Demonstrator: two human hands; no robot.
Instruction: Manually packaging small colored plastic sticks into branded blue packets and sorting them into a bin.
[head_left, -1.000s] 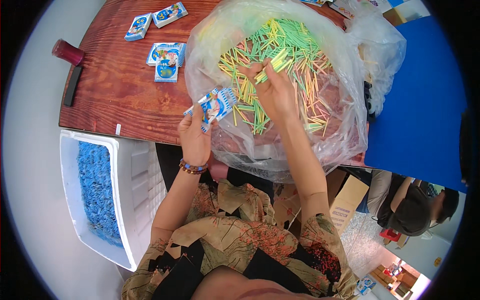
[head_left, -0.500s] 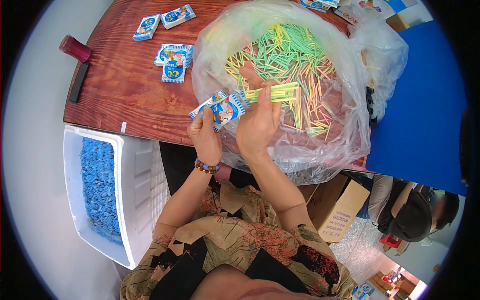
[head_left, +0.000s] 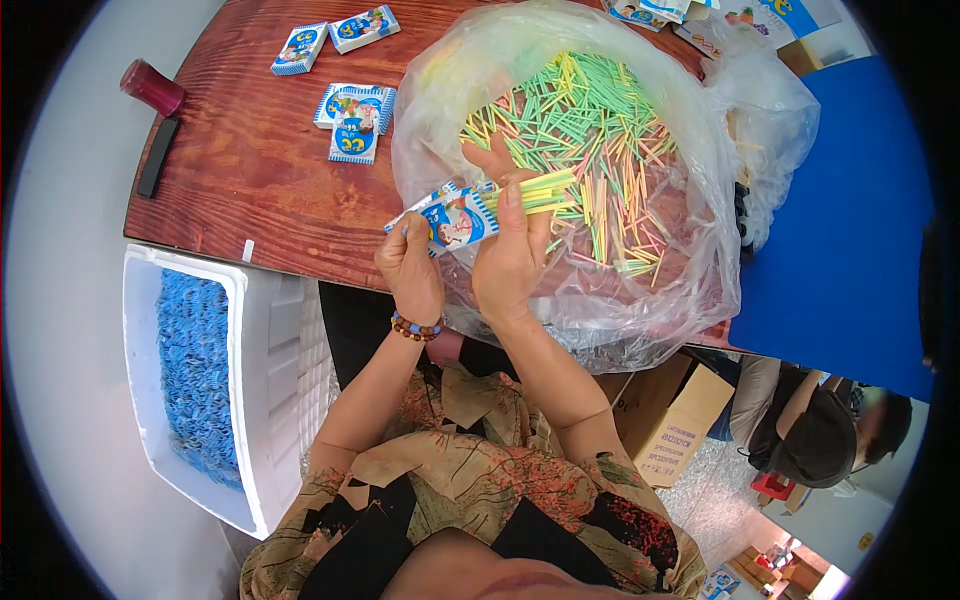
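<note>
Likely the weak spot is the right end of the small blue-and-white packet (head_left: 462, 220), held over the near left side of the clear plastic bag (head_left: 690, 300). The left hand (head_left: 410, 270) is nearly closed, thumb and fingers pinching the packet's left end; what looks like a 2nd packet shows behind. The right hand (head_left: 508, 262) curls partly closed around some yellow-green sticks (head_left: 546, 192) that reach the packet; whether any tips are inside, I cannot tell. Uneven tips could snag and tear the wrapper. A slack right grip could spill sticks onto the pile (head_left: 590, 100); too hard a left pinch could crumple the packet.
</note>
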